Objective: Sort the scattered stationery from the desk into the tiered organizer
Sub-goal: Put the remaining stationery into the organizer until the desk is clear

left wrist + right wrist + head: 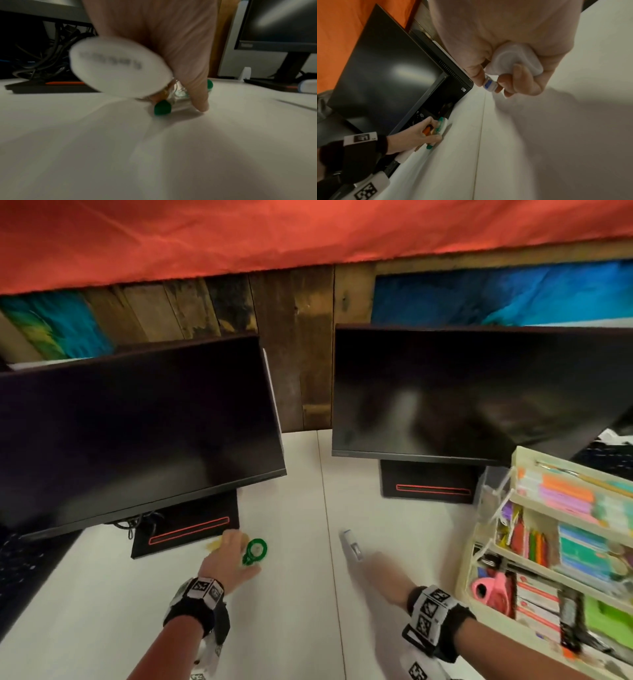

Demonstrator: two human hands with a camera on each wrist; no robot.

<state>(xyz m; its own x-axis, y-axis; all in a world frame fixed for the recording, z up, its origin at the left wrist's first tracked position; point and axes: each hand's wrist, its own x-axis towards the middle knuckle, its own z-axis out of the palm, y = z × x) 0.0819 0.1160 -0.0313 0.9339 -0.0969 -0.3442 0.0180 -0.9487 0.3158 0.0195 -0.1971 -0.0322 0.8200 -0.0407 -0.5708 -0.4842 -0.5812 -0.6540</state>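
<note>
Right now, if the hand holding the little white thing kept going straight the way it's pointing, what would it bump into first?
Probably the right monitor's base. The right hand, gripping the white item, points up the bare desk toward it. Depth is hard to judge.

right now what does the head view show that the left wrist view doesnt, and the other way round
Only the head view shows the tiered organizer at the right, already filled with stationery, and the right hand holding a white and blue correction tape above the desk.

Only the left wrist view shows a white oval eraser held in the left hand, and the tangle of cables under the left monitor.

Both show the left hand at the green tape dispenser on the white desk, and the two dark monitors.
</note>
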